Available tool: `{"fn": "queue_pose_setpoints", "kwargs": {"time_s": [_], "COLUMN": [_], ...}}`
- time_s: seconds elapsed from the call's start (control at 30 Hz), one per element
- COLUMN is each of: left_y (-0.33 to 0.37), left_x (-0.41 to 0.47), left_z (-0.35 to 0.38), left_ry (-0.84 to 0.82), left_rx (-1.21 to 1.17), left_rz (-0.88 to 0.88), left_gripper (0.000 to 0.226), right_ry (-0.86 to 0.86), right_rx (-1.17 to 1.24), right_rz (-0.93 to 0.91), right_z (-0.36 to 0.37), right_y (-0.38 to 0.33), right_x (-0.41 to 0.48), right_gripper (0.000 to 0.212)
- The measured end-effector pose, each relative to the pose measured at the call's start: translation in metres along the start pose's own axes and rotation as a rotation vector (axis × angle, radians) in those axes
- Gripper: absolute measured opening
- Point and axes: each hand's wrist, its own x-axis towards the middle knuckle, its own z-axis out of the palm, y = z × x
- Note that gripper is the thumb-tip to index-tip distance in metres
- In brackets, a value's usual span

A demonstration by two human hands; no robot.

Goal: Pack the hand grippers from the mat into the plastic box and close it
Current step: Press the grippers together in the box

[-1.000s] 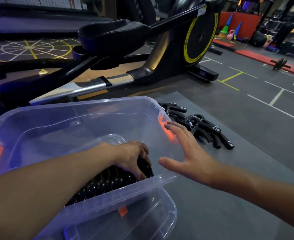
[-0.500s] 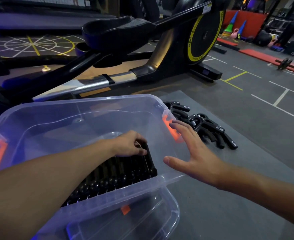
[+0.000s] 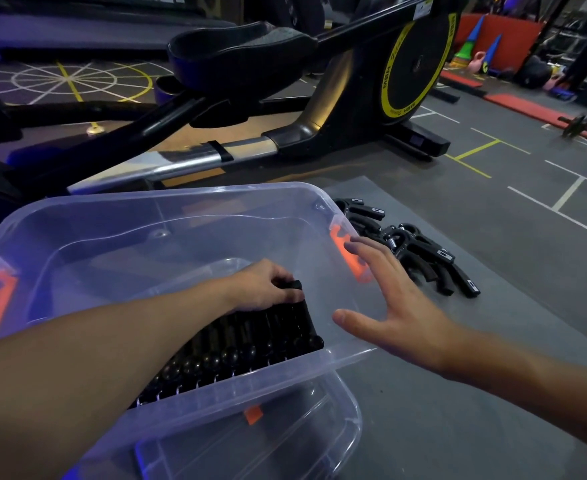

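Head camera, looking down over both forearms: the left hand (image 3: 262, 287) is down inside the plastic box (image 3: 167, 202), fingers curled over the top of the end gripper (image 3: 300, 310) in a tidy black row (image 3: 250, 348) along the near wall. The way to do this well, I'd say, is to press that one upright and snug against its neighbour, handles lined up, so the row packs tight and leaves floor for the rest. And there's the right hand (image 3: 399, 306), fingers spread wide and holding nothing, hanging over the box's right-hand rim by the orange latch (image 3: 345, 258). Its fingertips (image 3: 352, 245) point at the pile of grippers (image 3: 423, 252) on the mat (image 3: 493, 358), just beside the box. They're near that pile, but I can't make out any touch. Best to lift one off the near edge of the heap by a single handle, since they lie tangled over one another. A fair share is packed, a heap is not, and what looks like the clear lid (image 3: 302, 434) sits under the box's near corner, so closing is some way off
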Motion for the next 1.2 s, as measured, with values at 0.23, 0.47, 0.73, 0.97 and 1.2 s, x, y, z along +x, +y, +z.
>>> {"fn": "queue_pose_setpoints", "kwargs": {"time_s": [0.23,0.47,0.73,0.97,1.2], "left_y": [0.013,0.002,-0.001,0.0,-0.001], "left_x": [0.008,0.011,0.019,0.026,0.032], "left_z": [0.003,0.005,0.002,0.006,0.007], "left_ry": [-0.051,-0.058,-0.071,-0.114,-0.2], "left_rx": [0.173,0.238,0.186,0.198,0.398], "left_rz": [-0.008,0.025,0.012,0.044,0.016], "left_gripper": [0.021,0.015,0.033,0.021,0.034], "right_ry": [-0.002,-0.006,-0.012,-0.016,-0.024], "right_rx": [-0.002,0.0,0.011,0.006,-0.005], "right_rz": [0.004,0.002,-0.004,-0.006,0.006], "right_z": [-0.001,-0.001,-0.001,-0.001,-0.002], "right_y": [-0.001,-0.002,-0.003,-0.002,-0.002], "right_x": [-0.001,-0.002,-0.002,-0.003,-0.004], "right_gripper": [0.087,0.088,0.085,0.083,0.082]}}
